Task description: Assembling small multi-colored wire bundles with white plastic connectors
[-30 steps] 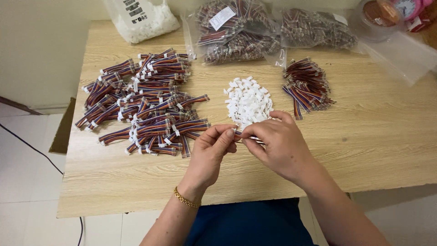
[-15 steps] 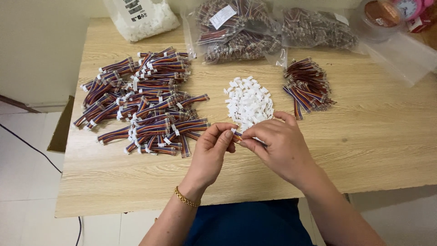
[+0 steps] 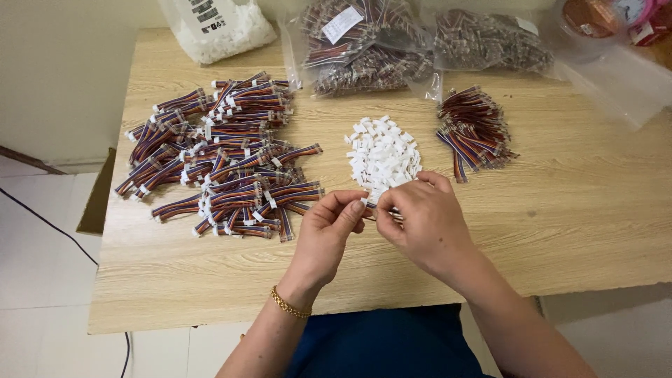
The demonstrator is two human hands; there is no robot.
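Note:
My left hand (image 3: 329,231) and my right hand (image 3: 420,220) meet fingertip to fingertip over the wooden table (image 3: 560,231), just below a heap of small white plastic connectors (image 3: 383,155). Between the fingers sits a short multicoloured wire bundle (image 3: 381,212), mostly hidden; both hands pinch it. A gold bracelet circles my left wrist. A big pile of multicoloured wire bundles with white ends (image 3: 224,157) lies to the left of my hands. A smaller pile of wire bundles (image 3: 472,133) lies to the upper right.
Clear plastic bags of wire bundles (image 3: 367,45) (image 3: 490,42) lie along the table's far edge. A bag of white connectors (image 3: 217,28) sits at the far left. Clear plastic bags and a round container (image 3: 588,17) occupy the far right corner. White tiled floor lies left of the table.
My hands stay in the same spot by the white heap. Only the fingers shift slightly on the small piece between them.

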